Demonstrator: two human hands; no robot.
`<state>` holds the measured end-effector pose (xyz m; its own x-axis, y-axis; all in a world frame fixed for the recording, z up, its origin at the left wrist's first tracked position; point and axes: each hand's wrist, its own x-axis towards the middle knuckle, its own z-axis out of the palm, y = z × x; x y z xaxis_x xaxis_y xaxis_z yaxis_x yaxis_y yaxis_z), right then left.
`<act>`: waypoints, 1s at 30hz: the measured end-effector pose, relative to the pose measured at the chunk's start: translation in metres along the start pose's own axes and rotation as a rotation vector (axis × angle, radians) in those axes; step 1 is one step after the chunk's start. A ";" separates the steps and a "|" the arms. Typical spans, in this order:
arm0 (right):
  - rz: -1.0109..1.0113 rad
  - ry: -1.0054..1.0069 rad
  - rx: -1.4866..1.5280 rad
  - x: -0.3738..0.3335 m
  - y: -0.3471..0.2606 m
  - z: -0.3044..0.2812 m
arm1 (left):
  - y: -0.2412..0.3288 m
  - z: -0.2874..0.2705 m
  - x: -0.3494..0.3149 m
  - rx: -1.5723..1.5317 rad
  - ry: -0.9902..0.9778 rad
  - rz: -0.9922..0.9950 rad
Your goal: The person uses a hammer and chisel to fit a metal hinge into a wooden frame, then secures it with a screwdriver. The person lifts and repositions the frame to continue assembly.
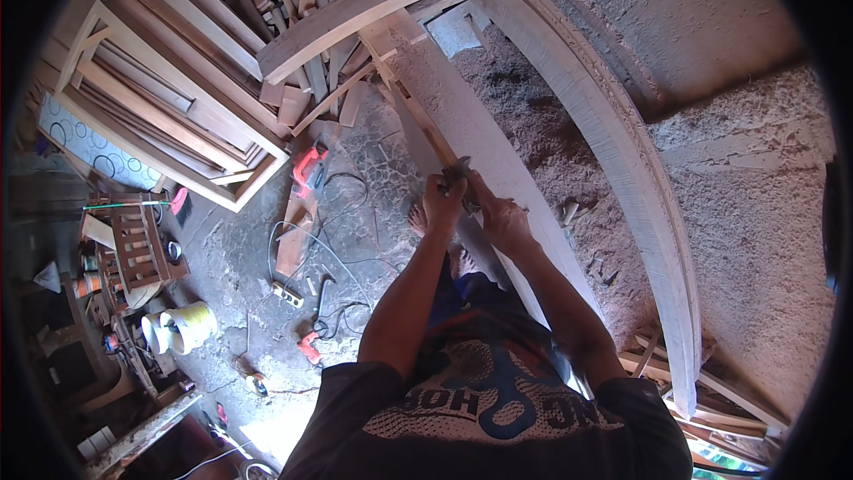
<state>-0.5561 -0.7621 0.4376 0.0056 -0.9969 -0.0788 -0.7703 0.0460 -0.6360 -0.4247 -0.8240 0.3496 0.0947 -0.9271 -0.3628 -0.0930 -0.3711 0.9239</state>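
Observation:
My left hand (442,201) and my right hand (503,217) are side by side near the middle of the view, in front of my body. Both are closed around a small dark hand tool (458,172), mostly covered by my fingers; its exact kind cannot be made out. The tool meets the near end of a narrow wooden piece (425,127) that runs away from me. This strip lies along the left edge of a long, pale board (484,116), and slots show near its far end.
A curved wooden beam (622,133) arcs along the right, with another curved piece (400,2) across the far side. Wooden frames (178,116) lean at left near scrap wood. Red power tools (308,165), cords and white buckets (188,327) are on the floor.

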 end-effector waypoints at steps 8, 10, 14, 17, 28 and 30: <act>0.315 0.235 0.067 -0.032 0.067 -0.029 | 0.003 -0.014 0.004 0.211 -0.029 -0.075; 0.412 0.221 -0.029 -0.048 0.111 -0.020 | 0.015 -0.008 -0.003 0.186 -0.050 -0.104; 0.486 0.103 -0.101 -0.059 0.143 0.008 | 0.026 -0.008 -0.009 0.192 -0.070 -0.092; 0.541 0.095 -0.003 -0.051 0.133 0.020 | 0.029 -0.016 -0.011 0.201 -0.075 -0.079; 0.517 0.222 0.029 -0.052 0.131 0.037 | 0.007 -0.024 -0.026 0.135 -0.171 -0.137; 0.495 0.235 0.049 -0.054 0.132 0.035 | 0.006 -0.025 -0.026 0.130 -0.178 -0.124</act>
<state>-0.6358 -0.7001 0.3313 -0.4968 -0.8428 -0.2071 -0.6141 0.5100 -0.6023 -0.4032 -0.8005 0.3674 -0.0614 -0.8649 -0.4982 -0.2191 -0.4753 0.8521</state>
